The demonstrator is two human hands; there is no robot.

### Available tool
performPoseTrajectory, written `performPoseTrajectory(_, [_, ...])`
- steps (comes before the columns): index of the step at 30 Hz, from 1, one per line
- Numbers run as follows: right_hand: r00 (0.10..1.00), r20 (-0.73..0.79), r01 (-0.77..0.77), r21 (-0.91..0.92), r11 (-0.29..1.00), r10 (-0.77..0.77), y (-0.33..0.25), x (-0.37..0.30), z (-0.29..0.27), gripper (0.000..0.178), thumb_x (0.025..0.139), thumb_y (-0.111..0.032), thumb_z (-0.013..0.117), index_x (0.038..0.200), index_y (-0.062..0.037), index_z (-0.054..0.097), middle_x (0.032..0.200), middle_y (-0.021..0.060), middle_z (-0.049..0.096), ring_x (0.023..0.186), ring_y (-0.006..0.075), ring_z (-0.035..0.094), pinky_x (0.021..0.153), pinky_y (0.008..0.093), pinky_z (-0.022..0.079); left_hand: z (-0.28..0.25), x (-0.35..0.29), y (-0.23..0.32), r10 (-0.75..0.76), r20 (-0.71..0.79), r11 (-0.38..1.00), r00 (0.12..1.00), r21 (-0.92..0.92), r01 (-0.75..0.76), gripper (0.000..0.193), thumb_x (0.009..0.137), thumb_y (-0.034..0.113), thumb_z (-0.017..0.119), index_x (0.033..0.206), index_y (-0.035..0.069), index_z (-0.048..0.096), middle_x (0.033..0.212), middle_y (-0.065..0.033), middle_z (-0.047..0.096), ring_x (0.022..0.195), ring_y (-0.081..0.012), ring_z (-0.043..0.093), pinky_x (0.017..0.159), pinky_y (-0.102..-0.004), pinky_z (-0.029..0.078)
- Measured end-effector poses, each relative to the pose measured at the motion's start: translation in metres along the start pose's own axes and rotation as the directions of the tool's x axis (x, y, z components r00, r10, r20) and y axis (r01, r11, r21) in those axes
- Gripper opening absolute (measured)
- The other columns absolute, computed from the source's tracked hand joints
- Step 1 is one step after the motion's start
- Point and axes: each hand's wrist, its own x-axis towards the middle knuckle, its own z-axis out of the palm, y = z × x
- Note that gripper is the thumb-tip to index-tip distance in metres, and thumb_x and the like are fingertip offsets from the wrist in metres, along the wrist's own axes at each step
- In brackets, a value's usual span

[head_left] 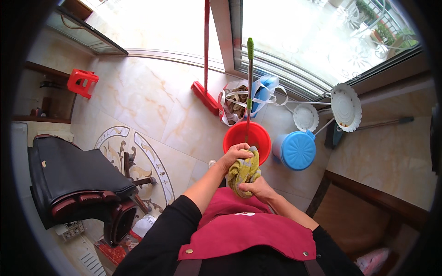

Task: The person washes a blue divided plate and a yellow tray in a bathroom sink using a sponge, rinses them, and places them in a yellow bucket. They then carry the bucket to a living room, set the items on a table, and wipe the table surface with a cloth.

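Note:
A bunched yellow-and-grey cloth (244,172) is gripped between my two hands in front of my red apron. My left hand (235,155) closes round its upper end, beside the rim of a red bucket (235,132). Lower down and to the right, my right hand (258,187) is closed on the other end, with the thumb pressed on the cloth. A mop with a green-and-metal handle (250,73) stands upright in the bucket. My hands and the cloth hide the near part of the bucket.
Right of the bucket stands a blue-lidded bin (298,150). Behind are filled bags (235,103), a red broom (205,97) and a white scalloped stand (346,108). A black chair (78,170) occupies the left, a red stool (83,83) the far left. Glass doors (322,41) line the back.

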Motion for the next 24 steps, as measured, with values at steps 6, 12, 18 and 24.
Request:
performPoseTrajectory(6, [0.931,-0.346,-0.202,-0.753,0.627,-0.116,-0.018,0.022,-0.006,0.042,0.059,-0.029,0.074,0.091,-0.0032,0.062,0.081,0.0127,0.065,0.078,0.0210,0.064,0.070,0.0329,0.049,0.000,0.031,-0.020,0.415,-0.252,0.639,0.874,0.765,-0.083,0.019,0.061,0.014,0.068,0.071,0.004,0.055,0.064,-0.0079,0.058,0.060,-0.0156,0.057,0.057,-0.0302,0.045])
performPoseTrajectory(12, [0.912,-0.383,-0.248,-0.800,0.547,-0.146,0.031,0.074,-0.068,0.035,0.066,-0.030,0.074,0.087,-0.0051,0.061,0.072,0.0055,0.064,0.065,0.0193,0.062,0.058,0.0344,0.049,-0.011,0.069,-0.038,0.550,-0.358,0.323,0.754,0.924,0.203,0.025,0.063,0.023,0.064,0.085,0.011,0.062,0.084,-0.0155,0.062,0.084,-0.0339,0.061,0.075,-0.0436,0.048])
performPoseTrajectory(18, [0.909,-0.100,0.031,-0.952,0.305,-0.405,0.013,0.067,-0.064,0.041,0.072,-0.024,0.072,0.101,0.0017,0.059,0.092,0.0104,0.065,0.082,0.0190,0.062,0.073,0.0315,0.048,0.002,0.003,-0.009,0.400,-0.597,0.509,0.695,0.776,0.373,0.094,0.063,0.035,0.071,0.141,0.027,0.017,0.145,-0.0101,0.014,0.134,-0.0335,0.015,0.099,-0.0590,0.025])
performPoseTrajectory(24, [0.927,0.053,0.306,-0.675,0.671,-0.370,0.003,0.066,0.027,0.027,0.080,-0.016,0.064,0.101,0.0015,0.061,0.091,0.0092,0.064,0.079,0.0179,0.061,0.070,0.0308,0.049,-0.071,-0.073,-0.049,0.298,-0.544,0.641,0.784,0.723,0.259,0.079,0.052,0.028,0.077,0.125,0.015,0.048,0.125,-0.0167,0.048,0.117,-0.0327,0.045,0.094,-0.0431,0.039])
